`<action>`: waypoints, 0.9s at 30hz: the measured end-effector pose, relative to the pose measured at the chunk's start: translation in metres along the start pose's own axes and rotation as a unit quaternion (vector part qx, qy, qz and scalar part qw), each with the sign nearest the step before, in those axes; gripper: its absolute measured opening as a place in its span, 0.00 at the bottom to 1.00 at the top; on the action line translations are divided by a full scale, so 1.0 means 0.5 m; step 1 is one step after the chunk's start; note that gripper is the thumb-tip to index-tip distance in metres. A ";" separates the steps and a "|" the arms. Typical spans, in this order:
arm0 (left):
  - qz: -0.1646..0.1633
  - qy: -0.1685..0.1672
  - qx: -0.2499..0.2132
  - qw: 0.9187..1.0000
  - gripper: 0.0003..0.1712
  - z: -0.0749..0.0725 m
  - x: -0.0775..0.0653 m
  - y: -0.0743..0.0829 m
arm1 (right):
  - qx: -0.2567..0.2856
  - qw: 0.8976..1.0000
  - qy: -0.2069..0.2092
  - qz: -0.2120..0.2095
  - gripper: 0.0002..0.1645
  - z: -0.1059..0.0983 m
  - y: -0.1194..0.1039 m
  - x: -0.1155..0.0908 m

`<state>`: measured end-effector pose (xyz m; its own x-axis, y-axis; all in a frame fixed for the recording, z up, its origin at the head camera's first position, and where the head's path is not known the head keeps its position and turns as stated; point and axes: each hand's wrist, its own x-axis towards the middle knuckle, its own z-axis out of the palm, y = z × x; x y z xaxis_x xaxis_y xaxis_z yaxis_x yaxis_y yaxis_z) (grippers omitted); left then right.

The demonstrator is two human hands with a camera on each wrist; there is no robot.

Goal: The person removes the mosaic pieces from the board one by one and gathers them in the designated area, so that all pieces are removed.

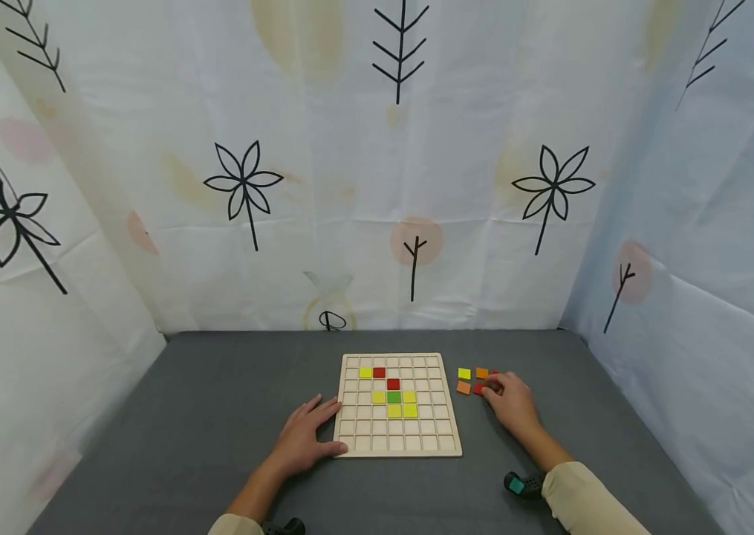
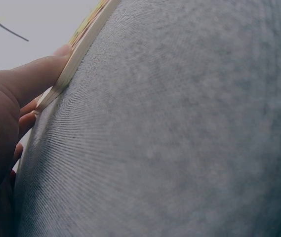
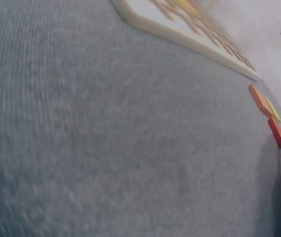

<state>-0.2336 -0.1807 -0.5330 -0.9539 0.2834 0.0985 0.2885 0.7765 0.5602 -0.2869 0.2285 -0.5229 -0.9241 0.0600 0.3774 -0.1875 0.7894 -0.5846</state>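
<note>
Tiles (image 1: pixel 481 373) beside board (image 1: pixel 364 443), curtain (image 1: pixel 477 148) behind

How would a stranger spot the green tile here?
On the grey table lies a pale gridded board. Near its middle sits the green tile, with a red tile just beyond and yellow tiles on its other three sides. No other visible tile is green.
</note>
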 end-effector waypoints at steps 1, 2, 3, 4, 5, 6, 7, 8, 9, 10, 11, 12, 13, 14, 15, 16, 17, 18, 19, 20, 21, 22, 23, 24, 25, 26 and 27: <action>0.000 0.000 -0.001 1.000 0.49 0.000 0.000 0.000 | 0.005 1.000 0.004 0.001 0.11 0.001 -0.002 -0.001; 0.000 -0.001 -0.001 1.000 0.49 0.000 0.000 0.000 | 0.010 1.000 0.009 0.002 0.11 0.001 -0.004 -0.002; -0.001 -0.002 -0.002 1.000 0.49 0.000 -0.001 0.000 | 0.015 1.000 0.012 0.002 0.11 0.002 -0.006 -0.002; -0.001 -0.003 -0.002 1.000 0.49 0.000 -0.001 0.000 | 0.020 1.000 0.015 0.003 0.11 0.004 -0.009 -0.003; -0.002 -0.003 -0.002 1.000 0.49 0.001 -0.001 0.000 | 0.024 1.000 0.018 0.004 0.11 0.005 -0.011 -0.004; -0.003 -0.004 -0.002 1.000 0.49 0.001 0.000 0.000 | 0.028 0.999 0.022 0.004 0.11 0.007 -0.015 -0.004; -0.003 -0.004 -0.001 1.000 0.49 0.001 0.000 0.000 | 0.032 0.999 0.025 0.003 0.11 0.009 -0.018 -0.004; -0.003 -0.004 -0.001 1.000 0.49 0.001 0.000 -0.001 | 0.035 0.999 0.030 0.001 0.10 0.010 -0.022 -0.004; -0.003 -0.004 -0.001 1.000 0.49 0.002 0.000 -0.001 | 0.039 0.999 0.032 -0.001 0.09 0.013 -0.026 -0.004; -0.003 -0.004 -0.001 1.000 0.49 0.002 0.001 -0.001 | 0.044 0.998 0.035 -0.003 0.09 0.015 -0.031 -0.003; -0.002 -0.003 -0.001 1.000 0.49 0.002 0.001 -0.001 | 0.048 0.998 0.038 -0.005 0.08 0.017 -0.036 -0.003; -0.002 -0.002 -0.001 1.000 0.49 0.002 0.001 -0.002 | 0.052 0.998 0.040 -0.007 0.08 0.019 -0.041 -0.002; -0.002 -0.002 -0.002 1.000 0.49 0.002 0.001 -0.002 | 0.056 0.998 0.042 -0.009 0.07 0.021 -0.046 -0.001; -0.002 -0.001 -0.003 1.000 0.49 0.002 0.001 -0.002 | 0.060 0.997 0.041 -0.011 0.07 0.023 -0.052 0.000; -0.002 -0.001 -0.003 1.000 0.49 0.002 0.001 -0.002 | 0.065 0.997 0.039 -0.011 0.07 0.026 -0.058 0.000; -0.002 -0.001 -0.004 1.000 0.49 0.002 0.001 -0.003 | 0.072 0.997 0.038 -0.013 0.07 0.028 -0.064 0.001; -0.002 0.000 -0.004 1.000 0.49 0.002 0.001 -0.003 | 0.079 0.996 0.037 -0.013 0.07 0.031 -0.070 0.001; -0.001 0.000 -0.004 1.000 0.49 0.002 0.001 -0.003 | 0.086 0.996 0.035 -0.015 0.06 0.033 -0.075 0.002; 0.000 0.000 -0.004 1.000 0.49 0.002 0.001 -0.003 | 0.093 0.995 0.033 -0.019 0.06 0.035 -0.081 0.002; 0.000 0.000 -0.003 1.000 0.49 0.003 0.001 -0.004 | 0.099 0.994 0.030 -0.022 0.06 0.038 -0.085 0.002; 0.000 0.000 -0.003 1.000 0.49 0.003 0.001 -0.004 | 0.105 0.994 0.027 -0.024 0.06 0.040 -0.090 0.001; 0.001 0.001 -0.001 1.000 0.49 0.003 0.001 -0.003 | 0.111 0.993 0.023 -0.028 0.06 0.043 -0.095 0.001; 0.001 0.001 -0.001 1.000 0.49 0.003 0.001 -0.003 | 0.112 0.993 0.021 -0.029 0.06 0.045 -0.100 0.002; 0.001 0.001 0.000 1.000 0.49 0.003 0.001 -0.003 | 0.114 0.993 0.019 -0.031 0.06 0.048 -0.104 0.002; 0.000 0.001 0.000 1.000 0.49 0.002 0.001 -0.002 | 0.114 0.993 0.016 -0.033 0.06 0.051 -0.108 0.002; -0.001 0.000 0.001 1.000 0.49 0.002 0.001 -0.002 | 0.115 0.993 0.013 -0.034 0.06 0.054 -0.113 0.002; -0.001 0.000 0.001 1.000 0.49 0.002 0.001 -0.002 | 0.116 0.993 0.009 -0.035 0.06 0.056 -0.117 0.003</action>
<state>-0.2343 -0.1805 -0.5342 -0.9547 0.2813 0.0968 0.2860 0.7786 0.5586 -0.2865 0.1651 -0.5083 -0.9004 0.0226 0.4345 -0.3247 0.6299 -0.7056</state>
